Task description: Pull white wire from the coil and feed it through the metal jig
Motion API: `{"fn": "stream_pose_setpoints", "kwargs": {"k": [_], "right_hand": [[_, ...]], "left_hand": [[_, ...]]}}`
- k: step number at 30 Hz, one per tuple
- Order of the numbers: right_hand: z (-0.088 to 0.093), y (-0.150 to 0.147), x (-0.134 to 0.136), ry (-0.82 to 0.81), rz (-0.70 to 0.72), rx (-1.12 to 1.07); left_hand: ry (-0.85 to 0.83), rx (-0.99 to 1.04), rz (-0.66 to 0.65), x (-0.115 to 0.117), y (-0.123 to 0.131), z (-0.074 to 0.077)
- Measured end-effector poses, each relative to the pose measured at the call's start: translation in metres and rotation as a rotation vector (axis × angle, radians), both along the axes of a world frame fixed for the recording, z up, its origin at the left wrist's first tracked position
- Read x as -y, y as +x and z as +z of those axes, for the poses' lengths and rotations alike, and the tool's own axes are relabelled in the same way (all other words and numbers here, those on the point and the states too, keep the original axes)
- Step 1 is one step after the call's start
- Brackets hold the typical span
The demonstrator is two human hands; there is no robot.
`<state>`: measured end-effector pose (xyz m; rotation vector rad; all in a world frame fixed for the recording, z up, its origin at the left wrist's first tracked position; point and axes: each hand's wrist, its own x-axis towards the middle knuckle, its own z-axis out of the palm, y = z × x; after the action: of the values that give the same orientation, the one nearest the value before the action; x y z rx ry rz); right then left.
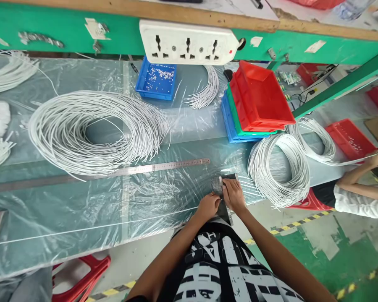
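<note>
My left hand (208, 205) and my right hand (233, 195) rest side by side at the near edge of the table, both pressing on a small dark metal tool (219, 185) that lies on the plastic sheet. A thin white wire (82, 228) runs along the table's front edge toward my left hand. Whether the fingers pinch the wire is hidden. A large coil of white wires (96, 132) lies to the left, and a long steel ruler (129, 170) lies just in front of it. A second coil (279, 170) lies to the right of my hands.
Stacked red, green and blue bins (258, 100) stand at the back right, next to a blue tray (156, 79) of small parts. A white power strip (187, 42) hangs on the green shelf edge. Another person's arm (355, 178) holds wires at far right. A red stool (85, 272) stands below.
</note>
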<state>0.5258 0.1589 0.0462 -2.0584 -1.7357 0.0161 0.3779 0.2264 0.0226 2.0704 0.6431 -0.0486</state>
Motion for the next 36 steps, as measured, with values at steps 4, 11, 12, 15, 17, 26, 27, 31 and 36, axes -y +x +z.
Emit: {"fn": "stream_pose_setpoints", "kwargs": {"k": [4, 11, 12, 15, 17, 26, 27, 31, 36], "right_hand": [[0.001, -0.001, -0.001, 0.003, -0.009, -0.008], [-0.001, -0.001, -0.002, 0.022, -0.027, 0.007], [-0.001, -0.001, -0.002, 0.029, -0.028, 0.01], [-0.002, -0.002, -0.001, 0.061, -0.016, 0.019], [-0.002, -0.003, -0.001, 0.082, -0.006, 0.03], [-0.007, -0.006, 0.006, 0.136, 0.044, 0.104], [-0.008, -0.006, 0.007, 0.14, 0.049, 0.112], [-0.012, -0.006, 0.012, 0.146, 0.073, 0.132], [-0.013, -0.005, 0.016, 0.155, 0.116, 0.18]], "left_hand": [[0.003, -0.049, 0.002, -0.001, 0.002, 0.003], [0.005, -0.087, 0.039, 0.001, 0.004, 0.005], [0.004, -0.086, 0.044, 0.002, 0.004, 0.005], [0.002, -0.076, 0.046, 0.002, 0.005, 0.007], [0.0, -0.086, 0.043, 0.002, 0.004, 0.009], [0.012, -0.134, 0.028, 0.008, 0.0, 0.013], [0.015, -0.137, 0.029, 0.01, -0.001, 0.014], [0.003, -0.148, 0.034, 0.014, -0.003, 0.017], [-0.037, -0.139, 0.068, 0.02, -0.003, 0.009]]}}
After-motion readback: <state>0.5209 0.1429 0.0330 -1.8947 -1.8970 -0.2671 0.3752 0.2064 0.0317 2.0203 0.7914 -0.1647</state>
